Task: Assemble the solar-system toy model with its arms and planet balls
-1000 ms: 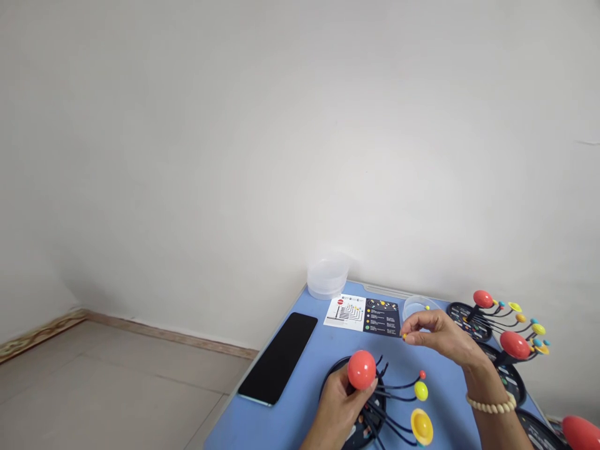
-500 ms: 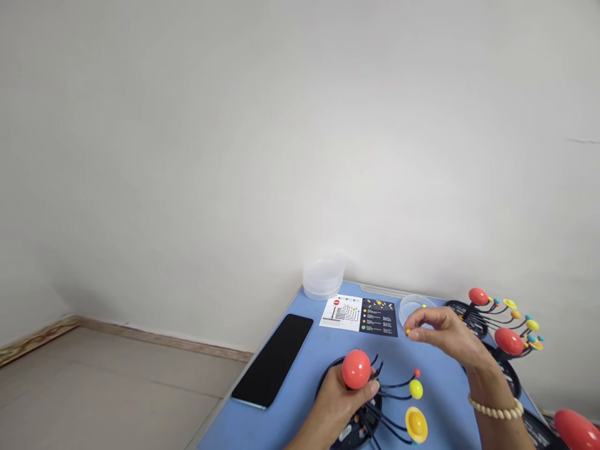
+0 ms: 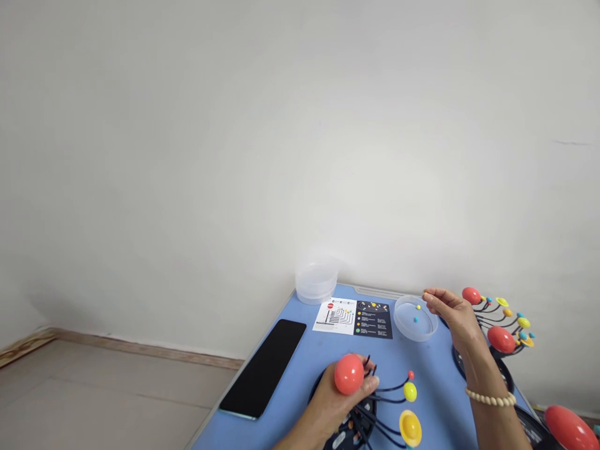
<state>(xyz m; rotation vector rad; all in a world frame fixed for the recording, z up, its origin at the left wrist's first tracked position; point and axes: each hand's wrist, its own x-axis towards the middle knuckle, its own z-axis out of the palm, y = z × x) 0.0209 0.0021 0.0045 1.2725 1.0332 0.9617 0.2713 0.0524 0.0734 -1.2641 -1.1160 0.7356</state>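
Observation:
My left hand [image 3: 330, 397] is closed around the post of a solar system model [image 3: 340, 436], just beneath its big red ball [image 3: 349, 374]. Curved black arms fan out to the right of it, some tipped with a small red ball [image 3: 411, 375], a yellow ball [image 3: 410, 392] and a ringed yellow planet [image 3: 410, 428]. Other arms near my thumb have bare ends. Thumb and forefinger of my right hand [image 3: 452, 312] pinch a small orange-yellow ball [image 3: 425, 296], held over the right rim of a clear round dish [image 3: 415, 335]. A yellow bead and a blue bead lie in that dish.
A printed instruction sheet [image 3: 352, 317] lies behind the model. Stacked clear containers [image 3: 315, 284] stand at the back left corner, and a black phone [image 3: 265, 367] lies along the left edge. More solar system models [image 3: 501, 339] line the right side. A wall rises behind the table.
My right hand has moved back and slightly right with the small ball, from above the table to the dish's rim. The beads in the dish now show. My left hand keeps its hold.

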